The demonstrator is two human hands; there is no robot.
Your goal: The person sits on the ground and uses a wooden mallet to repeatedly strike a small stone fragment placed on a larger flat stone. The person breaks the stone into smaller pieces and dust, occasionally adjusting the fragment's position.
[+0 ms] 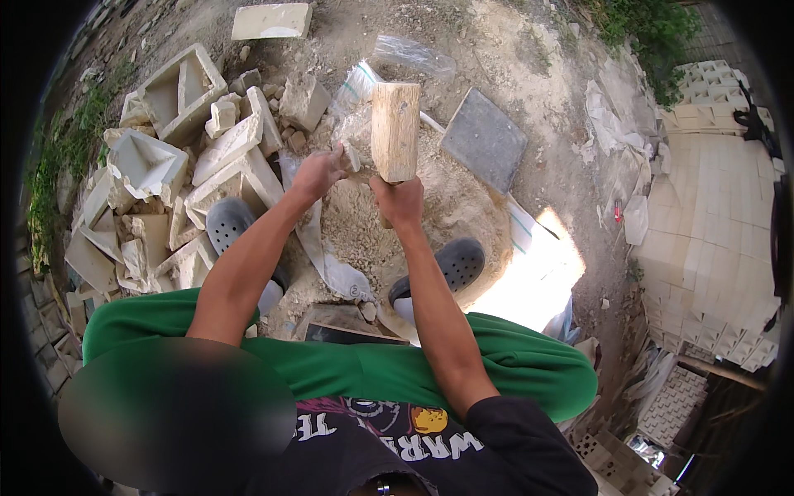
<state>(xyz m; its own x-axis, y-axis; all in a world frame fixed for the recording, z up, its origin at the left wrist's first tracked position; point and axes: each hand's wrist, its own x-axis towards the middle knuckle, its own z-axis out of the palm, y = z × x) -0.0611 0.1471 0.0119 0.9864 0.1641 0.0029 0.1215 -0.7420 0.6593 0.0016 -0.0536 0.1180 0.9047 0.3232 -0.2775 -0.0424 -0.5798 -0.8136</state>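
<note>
Two hands share the work: the right hand (pixel 399 200) clasps the wooden mallet (pixel 394 131) raised over the rubble heap (pixel 372 223), so the left hand (pixel 318 172), pinching a stone fragment (pixel 351 155), should keep fingers clear.

The right hand (pixel 399 201) grips the lower end of a wooden block (pixel 395 131), held upright above a mound of pale crushed rubble (pixel 364 219). The left hand (pixel 318 172) pinches a small pale stone fragment (pixel 351 155) just beside the block, over the same mound. Two grey perforated clogs (pixel 227 225) flank the mound (the right one sits partly under the forearm). To the person's left lies a heap of broken pale moulded pieces (pixel 165 157); a dark square slab (pixel 485 139) lies on the dirt beyond the block. Neat stacks of pale tiles (pixel 711 215) fill the right side.
</note>
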